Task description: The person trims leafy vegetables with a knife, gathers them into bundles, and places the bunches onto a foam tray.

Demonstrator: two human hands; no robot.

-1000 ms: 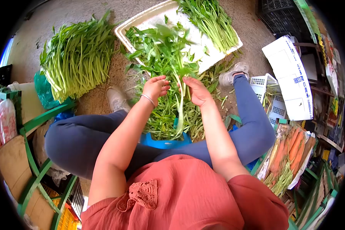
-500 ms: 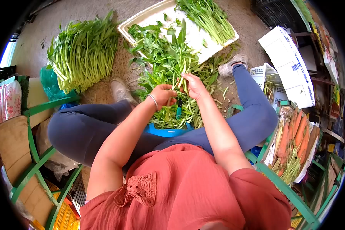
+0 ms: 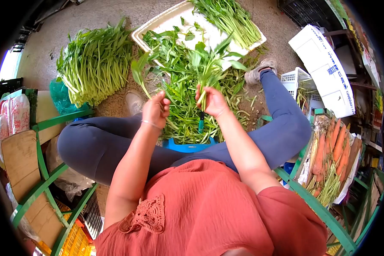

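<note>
A single leafy stem of water spinach [image 3: 138, 73] is pinched in my left hand [image 3: 155, 110], off to the left of the heap. My right hand [image 3: 213, 101] is closed round a small bunch of water spinach [image 3: 208, 70], leaves pointing away from me and slightly blurred. Below and beyond both hands spreads a loose heap of greens [image 3: 177, 91], with trimmings reaching into a blue tub [image 3: 187, 147] between my legs. Beneath my right hand, a green-handled tool [image 3: 201, 123] stands among the trimmings; its working end is hidden.
Ahead lies a white foam tray [image 3: 141, 32] holding a neat bundle of greens [image 3: 232, 21]. A big stack of greens [image 3: 96, 64] sits on the floor at left. To the right are a white basket [image 3: 291, 81], a printed white box [image 3: 322, 70] and carrots [image 3: 339, 147].
My hands have moved apart. The left has swung left with one stem, drawn away from the bunch, while the right stays nearly in place with the rest.
</note>
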